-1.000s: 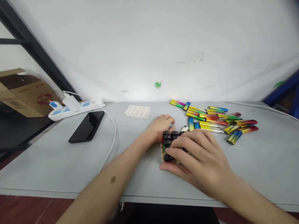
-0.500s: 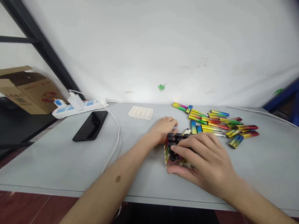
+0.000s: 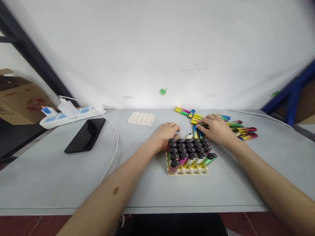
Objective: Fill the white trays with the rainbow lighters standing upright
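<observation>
You're apparently picking, your right hand at the loose lighters on the table, your left hand beside the tray, either grip impossible to tell; next calls for pinching just one.

The right hand is over the pile of shiny lighters at the far right of the bench, its grip unclear. The left hand lies at the far left corner of a white tray of standing black-topped lighters, whose near row holds one at its left end. A second white tray lies farther left, then a black phone and power strip
</observation>
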`<state>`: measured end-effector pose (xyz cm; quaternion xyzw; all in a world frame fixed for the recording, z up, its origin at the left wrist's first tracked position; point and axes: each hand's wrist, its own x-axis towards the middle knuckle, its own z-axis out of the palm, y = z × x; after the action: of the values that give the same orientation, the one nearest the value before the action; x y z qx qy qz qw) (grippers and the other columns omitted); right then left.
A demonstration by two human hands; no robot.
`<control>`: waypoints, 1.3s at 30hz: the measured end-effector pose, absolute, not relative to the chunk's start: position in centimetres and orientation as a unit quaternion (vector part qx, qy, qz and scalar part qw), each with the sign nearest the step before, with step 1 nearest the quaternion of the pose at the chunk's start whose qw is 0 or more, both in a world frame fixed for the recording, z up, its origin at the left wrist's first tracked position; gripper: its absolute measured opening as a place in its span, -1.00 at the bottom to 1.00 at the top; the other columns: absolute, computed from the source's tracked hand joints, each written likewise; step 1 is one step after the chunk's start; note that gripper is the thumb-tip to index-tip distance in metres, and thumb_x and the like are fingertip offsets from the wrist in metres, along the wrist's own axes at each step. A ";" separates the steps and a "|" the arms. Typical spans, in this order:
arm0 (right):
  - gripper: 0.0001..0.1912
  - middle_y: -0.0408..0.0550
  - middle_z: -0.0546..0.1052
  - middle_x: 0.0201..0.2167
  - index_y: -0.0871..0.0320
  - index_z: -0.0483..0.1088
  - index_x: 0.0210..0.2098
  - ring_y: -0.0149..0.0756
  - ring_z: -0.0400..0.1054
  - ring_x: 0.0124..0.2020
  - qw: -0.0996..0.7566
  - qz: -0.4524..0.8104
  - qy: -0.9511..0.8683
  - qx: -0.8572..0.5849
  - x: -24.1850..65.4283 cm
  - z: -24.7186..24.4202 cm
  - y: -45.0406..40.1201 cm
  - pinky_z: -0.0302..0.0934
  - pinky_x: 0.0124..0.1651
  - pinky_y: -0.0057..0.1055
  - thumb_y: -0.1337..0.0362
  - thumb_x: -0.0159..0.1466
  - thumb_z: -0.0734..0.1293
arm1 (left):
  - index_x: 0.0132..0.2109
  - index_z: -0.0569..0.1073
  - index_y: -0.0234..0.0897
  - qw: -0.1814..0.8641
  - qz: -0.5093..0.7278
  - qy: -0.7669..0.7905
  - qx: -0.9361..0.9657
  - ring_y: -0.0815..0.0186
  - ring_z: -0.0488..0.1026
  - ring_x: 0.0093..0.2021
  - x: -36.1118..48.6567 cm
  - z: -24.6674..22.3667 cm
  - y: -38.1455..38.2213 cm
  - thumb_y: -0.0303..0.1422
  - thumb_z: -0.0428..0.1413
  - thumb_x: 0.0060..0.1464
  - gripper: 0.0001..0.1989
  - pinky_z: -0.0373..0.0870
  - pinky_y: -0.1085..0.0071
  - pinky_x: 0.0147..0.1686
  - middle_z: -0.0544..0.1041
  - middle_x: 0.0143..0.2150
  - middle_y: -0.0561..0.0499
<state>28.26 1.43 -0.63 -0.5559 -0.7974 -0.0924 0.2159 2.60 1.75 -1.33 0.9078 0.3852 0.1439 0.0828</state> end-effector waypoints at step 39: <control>-0.42 -0.04 0.50 -0.48 0.16 0.49 -0.34 -0.22 0.37 -0.38 0.430 0.110 -0.668 -0.598 23.9 0.2 -0.9 0.12 -0.27 -0.35 -0.03 0.41 -0.01 | -0.04 0.38 -0.23 0.078 0.155 0.371 0.912 0.12 0.33 0.13 2.1 -2.9 3.5 -0.27 0.00 0.25 -0.79 0.30 0.13 0.15 0.45 0.09 -0.09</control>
<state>23.90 -0.93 0.19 -0.5979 -0.6676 0.1104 0.4296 2.15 3.50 -2.87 0.9121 0.3713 0.1553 0.0783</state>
